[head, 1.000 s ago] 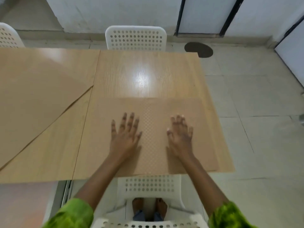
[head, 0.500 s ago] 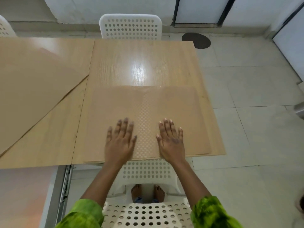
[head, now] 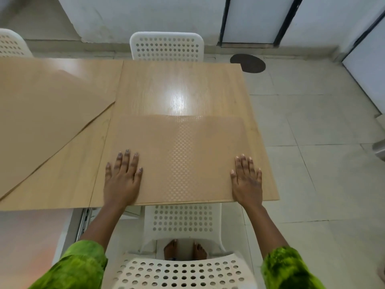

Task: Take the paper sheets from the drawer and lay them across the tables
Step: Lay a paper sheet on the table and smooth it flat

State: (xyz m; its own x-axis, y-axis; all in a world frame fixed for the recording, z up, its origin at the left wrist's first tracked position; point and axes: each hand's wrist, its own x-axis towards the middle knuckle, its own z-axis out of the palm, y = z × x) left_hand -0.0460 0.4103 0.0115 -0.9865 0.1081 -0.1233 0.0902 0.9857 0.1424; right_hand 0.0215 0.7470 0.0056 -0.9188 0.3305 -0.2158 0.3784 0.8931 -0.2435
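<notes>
Your left hand (head: 123,180) lies flat on the near left corner of the sheet (head: 177,157), fingers (head: 127,161) straight and slightly spread, gripping nothing. Your right hand (head: 248,180) lies flat at the sheet's near right edge, fingers close together, partly on the bare table (head: 181,88). The sheet covers the near half of this right table, its near edge along the table's near edge. A second sheet (head: 41,117) lies askew on the left table (head: 62,184). White chairs stand near (head: 183,222) and far (head: 166,46).
</notes>
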